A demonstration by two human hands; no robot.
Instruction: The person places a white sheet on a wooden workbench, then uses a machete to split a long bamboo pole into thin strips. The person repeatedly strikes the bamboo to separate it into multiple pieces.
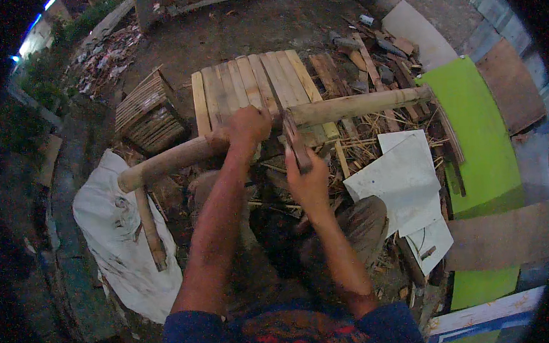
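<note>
We see one long, round pole [357, 105], tan and bamboo-like, crossing the middle of the frame, its left half rising from centre left, its right half paler and nearly level. Its left end hangs over a white sack [110, 203] at lower left; its right end comes up near the inner edge of a bright green panel [488, 144]. Beyond it, upper centre, sits one pale slatted top [246, 90]; above that, bare dirt ground [219, 33] gives open room, while scraps crowd the upper right. We count one smaller slatted crate [149, 112] at upper left and one short stick [148, 232] at lower left. Our left hand [248, 125] is closed over the pole near centre. Our right hand [308, 181], lower and to the right, is wrapped around the brown handle of one narrow, dark-bladed tool [297, 149], whose blade runs up across the pole; we cannot tell how deep it sits.
</note>
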